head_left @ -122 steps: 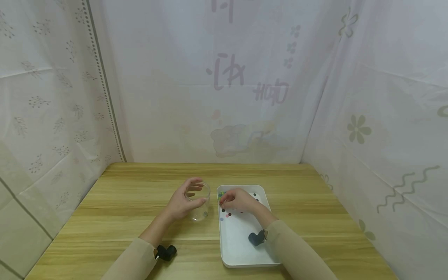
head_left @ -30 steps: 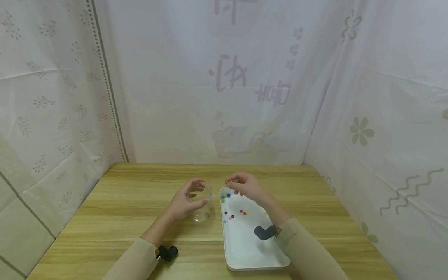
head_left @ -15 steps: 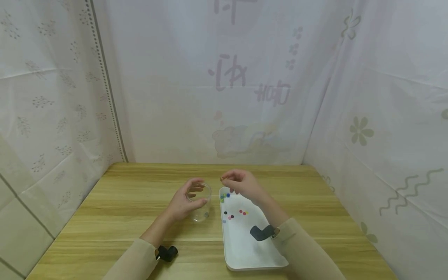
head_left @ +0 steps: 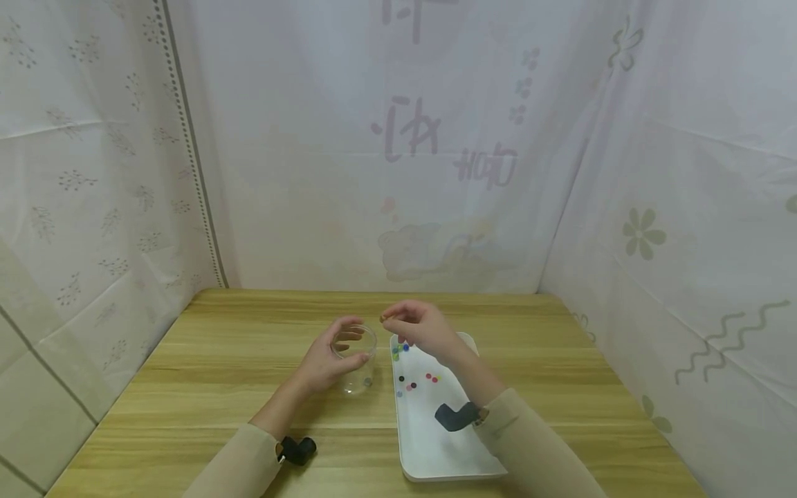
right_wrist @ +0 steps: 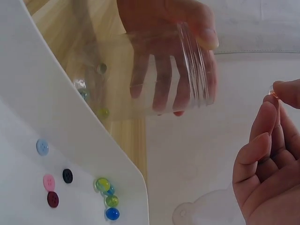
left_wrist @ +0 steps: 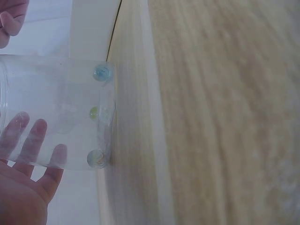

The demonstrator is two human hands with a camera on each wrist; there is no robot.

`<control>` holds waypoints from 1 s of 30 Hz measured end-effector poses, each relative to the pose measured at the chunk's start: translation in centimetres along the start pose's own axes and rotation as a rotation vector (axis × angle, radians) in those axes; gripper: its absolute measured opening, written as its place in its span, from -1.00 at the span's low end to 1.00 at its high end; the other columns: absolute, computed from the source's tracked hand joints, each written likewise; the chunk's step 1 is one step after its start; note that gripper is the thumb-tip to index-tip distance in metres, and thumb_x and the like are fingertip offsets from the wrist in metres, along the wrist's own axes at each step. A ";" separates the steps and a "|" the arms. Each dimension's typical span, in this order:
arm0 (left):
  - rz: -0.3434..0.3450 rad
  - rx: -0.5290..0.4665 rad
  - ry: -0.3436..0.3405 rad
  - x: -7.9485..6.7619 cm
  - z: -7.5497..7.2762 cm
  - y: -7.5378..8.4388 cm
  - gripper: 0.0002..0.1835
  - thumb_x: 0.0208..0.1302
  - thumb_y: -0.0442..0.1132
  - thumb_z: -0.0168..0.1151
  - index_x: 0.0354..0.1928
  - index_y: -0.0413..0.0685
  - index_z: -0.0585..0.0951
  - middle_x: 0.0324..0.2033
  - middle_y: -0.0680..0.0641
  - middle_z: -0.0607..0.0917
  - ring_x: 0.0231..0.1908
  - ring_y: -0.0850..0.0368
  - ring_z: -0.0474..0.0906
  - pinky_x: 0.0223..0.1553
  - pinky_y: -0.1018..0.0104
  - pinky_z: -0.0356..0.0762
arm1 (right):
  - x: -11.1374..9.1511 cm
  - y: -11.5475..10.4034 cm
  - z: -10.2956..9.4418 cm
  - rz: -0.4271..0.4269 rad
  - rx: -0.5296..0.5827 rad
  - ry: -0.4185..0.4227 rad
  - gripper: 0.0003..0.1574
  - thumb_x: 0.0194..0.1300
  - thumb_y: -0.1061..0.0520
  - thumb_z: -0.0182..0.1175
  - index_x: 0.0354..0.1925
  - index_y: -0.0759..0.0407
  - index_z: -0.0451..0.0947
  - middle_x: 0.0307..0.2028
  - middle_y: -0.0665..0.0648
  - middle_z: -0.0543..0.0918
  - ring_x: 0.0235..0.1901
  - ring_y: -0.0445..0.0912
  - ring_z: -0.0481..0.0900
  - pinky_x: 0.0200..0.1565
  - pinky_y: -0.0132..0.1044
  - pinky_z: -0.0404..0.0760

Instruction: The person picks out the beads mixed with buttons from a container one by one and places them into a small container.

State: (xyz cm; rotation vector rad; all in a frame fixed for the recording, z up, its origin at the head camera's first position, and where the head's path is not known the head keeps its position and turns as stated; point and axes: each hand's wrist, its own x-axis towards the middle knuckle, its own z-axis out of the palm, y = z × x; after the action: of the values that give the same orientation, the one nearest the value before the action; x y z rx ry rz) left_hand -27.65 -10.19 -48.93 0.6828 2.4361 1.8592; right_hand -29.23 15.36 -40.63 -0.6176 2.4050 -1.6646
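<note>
My left hand [head_left: 330, 356] grips a clear plastic jar [left_wrist: 56, 89] that stands upright on the table, fingers round its far side and thumb at the near side. Through the jar's wall a blue marble [left_wrist: 102, 72], a green one [left_wrist: 93, 113] and a clear one [left_wrist: 96, 158] show at its bottom. Just right of the jar's open mouth and a little above it, my right hand [head_left: 423, 328] pinches a clear marble with orange in it [right_wrist: 273, 93] between thumb and fingertips. Most of that marble is hidden by the fingers.
A white tray [head_left: 442, 436] lies right of the jar, under my right forearm. Green and blue marbles [right_wrist: 112, 213] sit in its far left corner. Light blue [right_wrist: 42, 147], pink [right_wrist: 48, 183], black [right_wrist: 67, 176] and dark red [right_wrist: 53, 199] buttons lie nearer. Patterned curtains surround the wooden table [head_left: 249, 318].
Four seconds ago my right hand was down in the tray among the marbles. It has since risen with a marble and moved left toward the jar. My left hand keeps its grip.
</note>
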 end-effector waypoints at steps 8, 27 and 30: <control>-0.004 0.003 0.001 -0.1 -0.1 0.2 -0.28 0.38 -0.14 0.49 0.53 0.06 0.43 0.43 -0.32 0.59 0.42 -0.30 0.54 0.45 -0.44 0.46 | 0.3 -0.6 1.2 -0.004 -0.005 -0.035 -0.69 0.50 0.04 0.41 0.11 0.12 0.75 -0.29 0.00 0.76 -0.38 -0.03 0.63 -0.39 -0.36 0.57; 0.004 -0.012 0.000 0.0 0.0 0.1 -0.28 0.39 -0.15 0.49 0.53 0.05 0.43 0.43 -0.17 0.61 0.46 -0.45 0.45 0.46 -0.40 0.45 | 1.4 -0.4 3.2 0.021 -0.011 -0.055 -0.74 0.49 0.02 0.40 0.08 0.04 0.76 -0.21 0.12 0.78 -0.38 -0.15 0.60 -0.40 -0.36 0.52; 0.002 -0.018 -0.001 0.0 -0.1 0.1 -0.28 0.39 -0.16 0.48 0.53 0.06 0.43 0.43 -0.17 0.60 0.46 -0.45 0.45 0.47 -0.40 0.44 | 1.6 -0.4 3.2 0.021 -0.016 -0.048 -0.73 0.50 0.02 0.40 0.09 0.03 0.76 -0.20 0.16 0.78 -0.38 -0.15 0.60 -0.38 -0.34 0.54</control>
State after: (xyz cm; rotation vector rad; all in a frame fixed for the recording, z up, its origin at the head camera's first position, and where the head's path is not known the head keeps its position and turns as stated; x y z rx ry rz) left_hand -27.61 -10.24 -48.86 0.6852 2.4159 1.8779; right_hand -29.41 11.83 -41.30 -0.6258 2.3858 -1.6049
